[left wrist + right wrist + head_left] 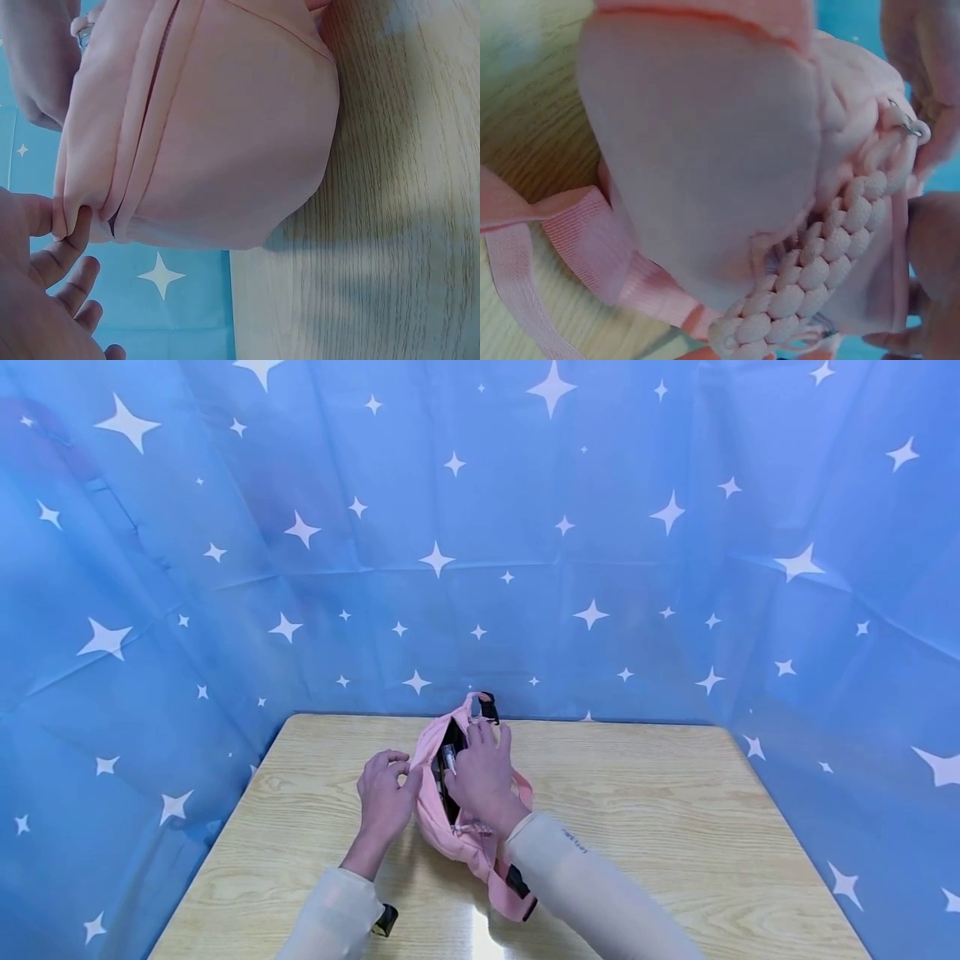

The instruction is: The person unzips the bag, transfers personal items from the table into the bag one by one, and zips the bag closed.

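Observation:
A pink waist bag (429,814) stands with its zipped mouth spread open. My left hand (386,793) pinches the bag's left rim; thumb and index finger (73,236) have the cloth between them in the left wrist view, other fingers loose. Over the mouth and right rim lies my right hand (480,777), its fingers pointing away. A small silvery tube-like thing (449,757) shows in the dark mouth beside the right thumb. Whether the right hand grips it or the rim is hidden. A braided pink cord (810,262) hangs on the bag's side in the right wrist view.
Pink straps (510,897) with black buckles lie to the bag's right and near side. By the left sleeve a small black thing (385,920) rests on the wooden table (637,810), partly covered. A blue starred curtain (510,527) surrounds the table's back and sides.

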The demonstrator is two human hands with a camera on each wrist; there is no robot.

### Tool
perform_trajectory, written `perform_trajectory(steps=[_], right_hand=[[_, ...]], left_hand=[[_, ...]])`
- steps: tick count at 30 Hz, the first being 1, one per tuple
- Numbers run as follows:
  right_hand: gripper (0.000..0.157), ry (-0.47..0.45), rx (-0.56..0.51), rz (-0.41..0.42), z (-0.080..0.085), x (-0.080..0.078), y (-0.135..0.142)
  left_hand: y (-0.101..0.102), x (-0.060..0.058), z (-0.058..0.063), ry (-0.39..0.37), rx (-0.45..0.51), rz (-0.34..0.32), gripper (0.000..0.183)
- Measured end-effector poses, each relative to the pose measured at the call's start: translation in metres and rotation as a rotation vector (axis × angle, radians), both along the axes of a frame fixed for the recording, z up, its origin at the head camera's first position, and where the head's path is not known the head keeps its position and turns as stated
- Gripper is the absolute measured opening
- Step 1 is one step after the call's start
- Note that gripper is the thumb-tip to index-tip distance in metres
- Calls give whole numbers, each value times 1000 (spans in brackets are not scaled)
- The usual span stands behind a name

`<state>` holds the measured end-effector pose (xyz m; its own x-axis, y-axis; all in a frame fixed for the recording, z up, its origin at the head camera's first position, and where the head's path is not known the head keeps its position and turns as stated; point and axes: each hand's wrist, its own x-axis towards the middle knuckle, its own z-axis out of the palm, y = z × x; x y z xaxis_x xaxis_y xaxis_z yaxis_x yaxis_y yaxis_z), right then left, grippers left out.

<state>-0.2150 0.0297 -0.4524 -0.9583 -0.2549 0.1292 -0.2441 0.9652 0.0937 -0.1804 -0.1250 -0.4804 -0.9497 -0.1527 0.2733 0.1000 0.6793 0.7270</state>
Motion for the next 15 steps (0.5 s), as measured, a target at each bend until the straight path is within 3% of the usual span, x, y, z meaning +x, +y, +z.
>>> perform_trajectory(steps=[15], right_hand=[[43,-32,45,-36,-15,-2,-4]], left_hand=[[-1,0,-2,10,3,5,30]])
